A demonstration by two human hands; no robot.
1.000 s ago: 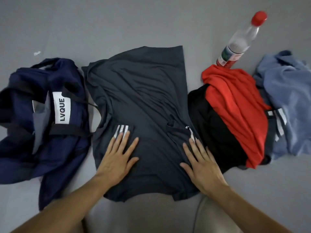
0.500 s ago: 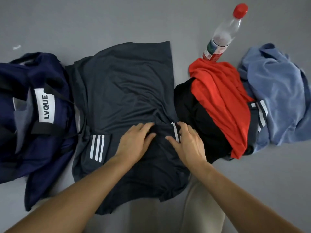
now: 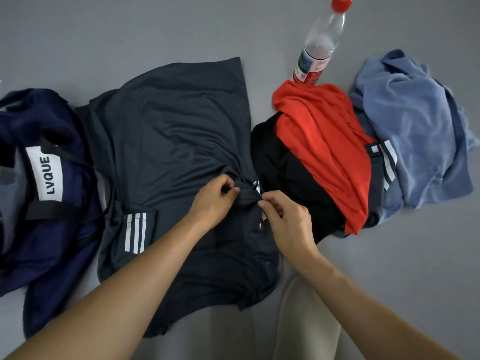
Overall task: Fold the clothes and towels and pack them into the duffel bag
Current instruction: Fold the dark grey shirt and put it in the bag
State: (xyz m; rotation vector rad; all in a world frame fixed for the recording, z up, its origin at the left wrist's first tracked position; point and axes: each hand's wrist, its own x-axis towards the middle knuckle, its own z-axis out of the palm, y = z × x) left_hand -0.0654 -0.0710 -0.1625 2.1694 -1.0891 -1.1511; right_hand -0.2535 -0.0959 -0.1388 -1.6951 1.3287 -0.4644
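Observation:
A dark grey T-shirt [image 3: 176,131] with white sleeve stripes lies spread on the grey floor in front of me. My left hand [image 3: 214,201] and my right hand [image 3: 285,219] both pinch a bunched fold of its right sleeve near the shirt's right edge. The navy duffel bag [image 3: 49,203] with a white LVQUE label lies crumpled at the left, touching the shirt. To the right sits a pile: a red garment [image 3: 322,141] over a black garment [image 3: 285,172], and a light blue towel [image 3: 415,131] beside them.
A clear plastic bottle [image 3: 320,45] with a red cap stands behind the red garment. A striped dark garment [image 3: 384,162] peeks out between the red one and the towel. My light trouser leg [image 3: 304,320] is at the bottom.
My hands left the shirt's lower part, where they lay flat, and came together at the right sleeve, now pinching its bunched cloth. The left sleeve's stripes are uncovered.

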